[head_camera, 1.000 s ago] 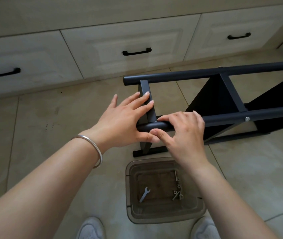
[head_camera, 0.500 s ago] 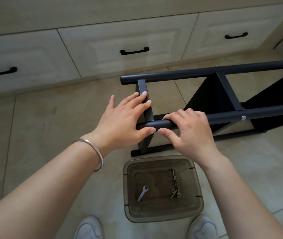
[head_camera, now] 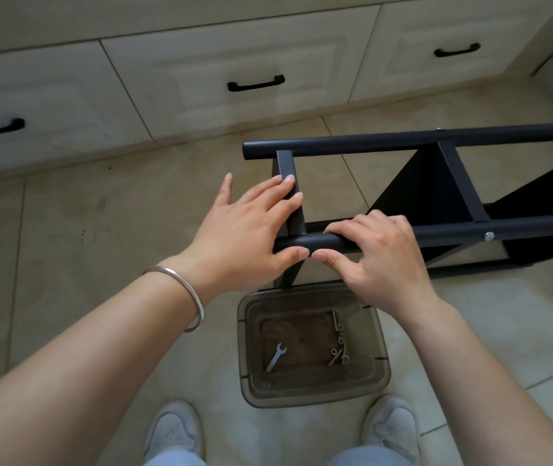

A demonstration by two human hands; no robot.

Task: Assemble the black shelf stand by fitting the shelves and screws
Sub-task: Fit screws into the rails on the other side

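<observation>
From the head camera, the black shelf stand (head_camera: 436, 196) lies on its side on the tiled floor (head_camera: 100, 213), stretching from the middle of the frame toward three o'clock. The left hand (head_camera: 241, 230) lies across the end crossbar (head_camera: 290, 186), its fingers (head_camera: 278, 183) nearly straight on the bar and the thumb tucked under the near tube (head_camera: 520, 225). The right hand (head_camera: 379, 260) curls over that same tube just beside the left, fingers hooked over the top and thumb beneath, the two thumbs almost touching.

The frame looks like painted metal tube: stiff, probably moderately heavy, with a smooth coat that could slip under a loose hold. The round tubes near the crossbar joints seem the soundest places to take hold, since a grip there should steer the whole frame without flexing it. The dark shelf panels (head_camera: 413, 193) are likely thinner and poorer places to pull on.

At six o'clock a translucent bin (head_camera: 382, 371) holds a small wrench (head_camera: 275, 357) and loose screws (head_camera: 337, 348); how many cannot be counted. One screw head (head_camera: 488, 236) shows on the near tube. The stand's far end is cut off at the right edge, so the number of shelves fitted is unclear. The joint under the hands is hidden. Cabinet drawers (head_camera: 234, 72) run along twelve o'clock.
</observation>
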